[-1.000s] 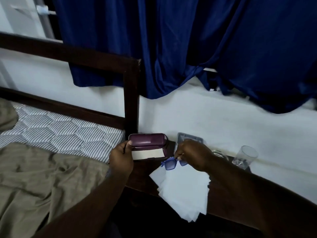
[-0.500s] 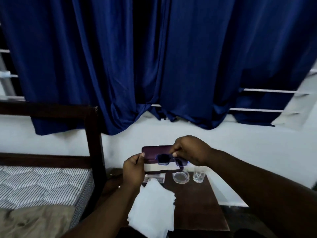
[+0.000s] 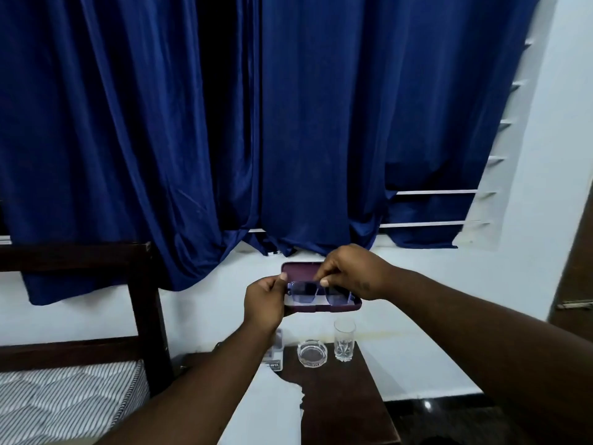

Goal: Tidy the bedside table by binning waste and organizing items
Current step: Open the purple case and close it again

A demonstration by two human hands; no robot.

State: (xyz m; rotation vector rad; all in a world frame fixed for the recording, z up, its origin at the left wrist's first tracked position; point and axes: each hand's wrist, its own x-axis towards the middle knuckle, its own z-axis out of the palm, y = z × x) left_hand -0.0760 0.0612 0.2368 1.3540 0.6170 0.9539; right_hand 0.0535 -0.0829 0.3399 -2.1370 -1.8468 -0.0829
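I hold an open maroon glasses case (image 3: 321, 308) up in front of me, above the dark wooden bedside table (image 3: 343, 399). My left hand (image 3: 264, 300) grips the case's left end. My right hand (image 3: 349, 273) pinches the blue-framed glasses (image 3: 309, 292), which lie inside the case. On the table below stand a clear drinking glass (image 3: 344, 340) and a glass ashtray (image 3: 312, 353), side by side at the back. White paper (image 3: 272, 409) covers the table's left part, partly behind my left arm.
A small printed packet (image 3: 275, 361) lies behind my left forearm at the table's back left. A dark bed frame post (image 3: 147, 316) and striped mattress (image 3: 67, 399) are at the left. Blue curtains (image 3: 224, 123) hang over the white wall. Dark floor lies at the right.
My view has tilted upward. Both hands lifted the case off the table, and my right hand brought the glasses from beside the case into it.
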